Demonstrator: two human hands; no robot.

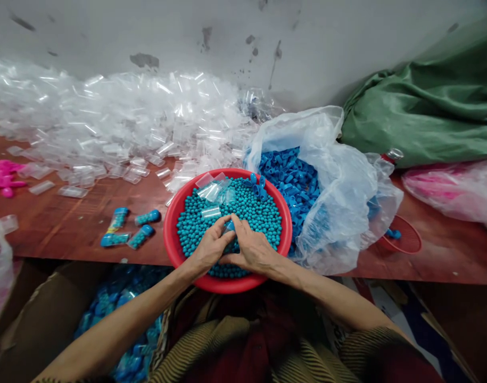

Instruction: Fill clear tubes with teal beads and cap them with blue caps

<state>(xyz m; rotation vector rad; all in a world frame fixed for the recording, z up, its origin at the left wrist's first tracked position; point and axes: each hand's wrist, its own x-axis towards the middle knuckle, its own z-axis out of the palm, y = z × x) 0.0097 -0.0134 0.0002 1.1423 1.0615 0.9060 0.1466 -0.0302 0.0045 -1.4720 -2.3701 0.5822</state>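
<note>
My left hand point(210, 246) and my right hand point(254, 249) meet over a red basin point(169, 229) of small teal beads point(195, 221). Their fingers are closed around a small blue-capped plastic tube point(229, 227), mostly hidden by the fingertips. Just beyond the hands, several clear tubes point(213, 192) lie on the beads. A few blue caps point(258, 186) rest against the basin's far right side.
Clear tubes point(119, 122) are heaped along the wall. To the right, a plastic bag point(331, 197) holds blue caps, with a small red basket point(411, 247) beyond. Filled tubes point(141, 236) lie left; a cardboard box point(47, 314) sits below. A green sack point(419, 111) stands behind.
</note>
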